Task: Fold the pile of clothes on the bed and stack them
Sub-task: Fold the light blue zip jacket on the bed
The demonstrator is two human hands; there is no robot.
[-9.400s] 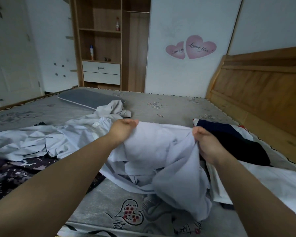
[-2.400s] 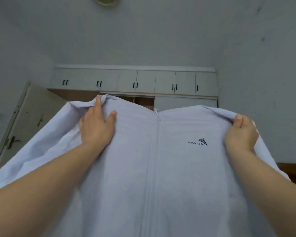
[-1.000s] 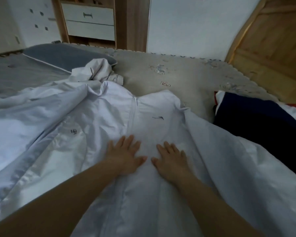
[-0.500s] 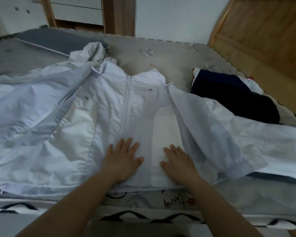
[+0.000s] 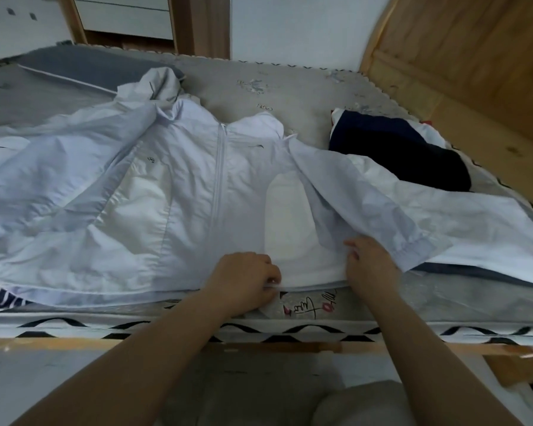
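Jacket (image 5: 197, 192), pale and zipped, lies front up and spread across the near half of the bed (image 5: 305, 87), collar toward the far side, hem along the near edge. Its zip (image 5: 217, 176) runs straight down the middle, and a small logo (image 5: 256, 146) sits on the chest. One sleeve (image 5: 366, 192) is laid slanting across the right side, its cuff near the right hand. The other sleeve stretches off to the left.

Left hand (image 5: 243, 281) is curled, gripping the hem just right of the zip's lower end. Right hand (image 5: 370, 265) pinches the fabric at the hem's right corner, beside the cuff, fingers bent round the cloth.

Right of the jacket a dark navy garment (image 5: 397, 155) lies on white cloth (image 5: 490, 222), close to the wooden headboard (image 5: 474, 56). More pale clothing is bunched behind the collar, and a grey pillow (image 5: 74, 66) lies at the far left. A drawer unit (image 5: 123, 13) stands past the bed
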